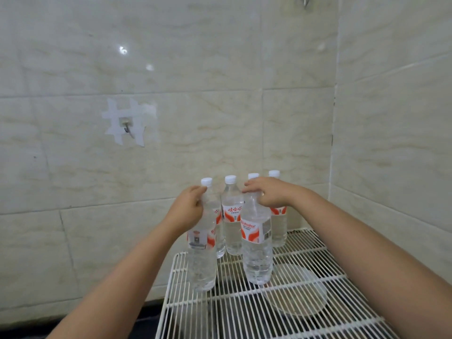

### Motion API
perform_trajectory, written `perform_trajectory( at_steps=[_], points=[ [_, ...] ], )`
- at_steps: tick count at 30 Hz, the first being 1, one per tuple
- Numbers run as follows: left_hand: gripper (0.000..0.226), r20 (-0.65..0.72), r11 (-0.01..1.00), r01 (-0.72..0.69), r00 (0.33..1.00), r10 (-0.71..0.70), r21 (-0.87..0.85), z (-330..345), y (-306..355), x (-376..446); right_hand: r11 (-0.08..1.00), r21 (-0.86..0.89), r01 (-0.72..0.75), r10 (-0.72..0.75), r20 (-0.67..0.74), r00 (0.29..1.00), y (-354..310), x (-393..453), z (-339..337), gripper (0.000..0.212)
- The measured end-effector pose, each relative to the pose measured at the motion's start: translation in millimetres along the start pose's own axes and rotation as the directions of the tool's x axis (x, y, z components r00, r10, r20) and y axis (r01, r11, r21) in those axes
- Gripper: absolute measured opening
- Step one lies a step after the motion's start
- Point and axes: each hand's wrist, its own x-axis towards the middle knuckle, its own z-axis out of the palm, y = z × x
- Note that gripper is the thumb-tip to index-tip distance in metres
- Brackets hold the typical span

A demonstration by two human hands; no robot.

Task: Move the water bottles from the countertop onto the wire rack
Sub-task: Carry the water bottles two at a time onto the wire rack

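Bottles [203,260] [256,250] upright on rack [305,321], necks inside each hand's grip [187,209] [271,194].

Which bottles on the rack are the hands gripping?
The two front ones: left hand on the front-left bottle, right hand on the front-right bottle. The back ones stand untouched.

We see a white wire rack [305,314] in the tiled corner. On it stand bottles: front left bottle [203,265], front right bottle [256,253], and behind them three more, back left [220,241], back middle [233,231], back right [278,228]. All upright, white caps.
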Motion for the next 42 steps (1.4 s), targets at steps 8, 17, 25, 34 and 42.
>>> perform_trajectory(
  at_steps=[8, 17, 25, 34, 42],
  points=[
    [0.036, -0.101, 0.991, 0.105, 0.988, -0.113, -0.086, -2.0, -0.9, 2.2, 0.998, -0.037, -0.048, 0.047, -0.028, 0.999, -5.3, 0.2, -5.7, 0.043],
    [0.041, -0.189, 0.968, 0.230, 0.951, -0.245, -0.096, 6.3, 17.6, -2.9, 0.964, -0.163, -0.211, 0.159, -0.285, 0.945, -23.2, 0.1, 10.0, 0.039],
    [0.037, -0.026, 0.935, 0.160, 0.984, -0.177, -0.316, -0.2, 5.7, -6.0, 0.991, 0.061, -0.122, 0.129, -0.112, 0.985, -20.8, -15.6, 5.3, 0.032],
    [0.041, -0.086, 0.967, 0.148, 0.982, -0.169, -0.209, 2.3, 4.0, 6.4, 0.991, 0.109, -0.073, 0.098, -0.241, 0.966, -23.3, -2.6, 11.9, 0.022],
    [0.047, -0.099, 0.963, 0.138, 0.981, -0.164, -0.230, 16.3, 3.5, 27.0, 0.987, 0.147, -0.059, 0.108, -0.353, 0.929, -21.4, 34.6, 23.9, 0.017]
  ],
)
